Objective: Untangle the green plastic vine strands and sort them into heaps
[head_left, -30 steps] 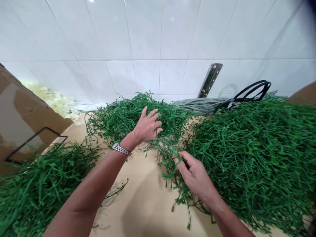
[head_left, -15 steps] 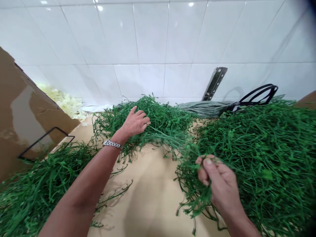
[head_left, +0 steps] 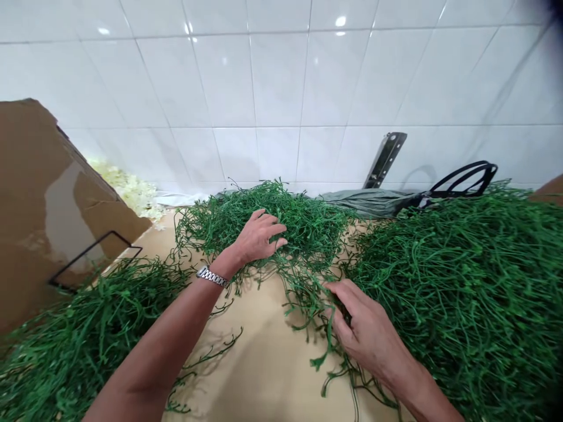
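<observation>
Three heaps of green plastic stems cover most of the tan table (head_left: 264, 363). The left hand (head_left: 259, 237) lies palm down on the middle heap (head_left: 299, 225) near the tiled wall (head_left: 281, 88), fingers a little apart and curled over the stems, pressing on them rather than clamped around any; a metal watch (head_left: 212, 276) sits on that wrist. The right hand (head_left: 367, 334) is nearer the body, at the inner edge of the large right heap (head_left: 461, 293), thumb and fingers drawn together on a thin clump of stems (head_left: 323, 328) whose loose ends trail down over the bare tabletop (just how many stems it pinches cannot be made out). The clump runs up toward the middle heap, so both hands touch the same tangle. A third heap (head_left: 74, 334) lies at the left, in front of a brown cardboard box (head_left: 48, 211). Behind the heaps are a grey-green bag (head_left: 373, 202) with black handles (head_left: 466, 176), a metal bracket (head_left: 386, 158) leaning on the wall, and pale flower bits (head_left: 127, 190).
</observation>
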{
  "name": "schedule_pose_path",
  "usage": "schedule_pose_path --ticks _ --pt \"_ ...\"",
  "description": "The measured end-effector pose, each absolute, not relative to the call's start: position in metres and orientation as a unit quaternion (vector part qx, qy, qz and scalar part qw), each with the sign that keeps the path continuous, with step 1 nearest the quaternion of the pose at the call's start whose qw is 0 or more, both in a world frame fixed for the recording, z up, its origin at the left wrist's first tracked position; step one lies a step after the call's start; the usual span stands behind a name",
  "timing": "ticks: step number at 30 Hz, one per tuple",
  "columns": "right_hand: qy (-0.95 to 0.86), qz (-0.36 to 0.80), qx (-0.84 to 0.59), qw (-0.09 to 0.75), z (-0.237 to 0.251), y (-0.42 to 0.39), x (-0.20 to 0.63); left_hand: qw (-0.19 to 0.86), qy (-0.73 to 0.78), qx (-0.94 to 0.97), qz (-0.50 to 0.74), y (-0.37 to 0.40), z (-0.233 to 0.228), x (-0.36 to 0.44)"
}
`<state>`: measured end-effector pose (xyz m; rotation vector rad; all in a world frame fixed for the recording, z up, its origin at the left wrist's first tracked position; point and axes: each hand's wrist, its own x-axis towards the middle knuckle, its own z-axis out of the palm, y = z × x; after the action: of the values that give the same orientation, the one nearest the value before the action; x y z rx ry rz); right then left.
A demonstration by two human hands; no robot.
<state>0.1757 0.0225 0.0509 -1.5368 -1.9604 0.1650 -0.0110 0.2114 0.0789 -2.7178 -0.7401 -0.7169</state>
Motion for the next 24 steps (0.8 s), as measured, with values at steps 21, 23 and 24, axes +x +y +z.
schedule_pose_path --ticks 21,23,24 --pt "-0.576 0.419 -0.539 0.45 0.026 0.122 0.115 0.08 -0.29 -0.906 -0.298 0.197 0.069 0.002" --pt "-0.552 0.431 -0.533 0.474 0.027 0.122 0.109 0.073 -0.3 -0.899 -0.311 0.196 0.067 0.003" --pt "-0.542 0.434 -0.532 0.484 0.027 0.121 0.108 0.07 -0.301 -0.896 -0.318 0.195 0.068 0.003"
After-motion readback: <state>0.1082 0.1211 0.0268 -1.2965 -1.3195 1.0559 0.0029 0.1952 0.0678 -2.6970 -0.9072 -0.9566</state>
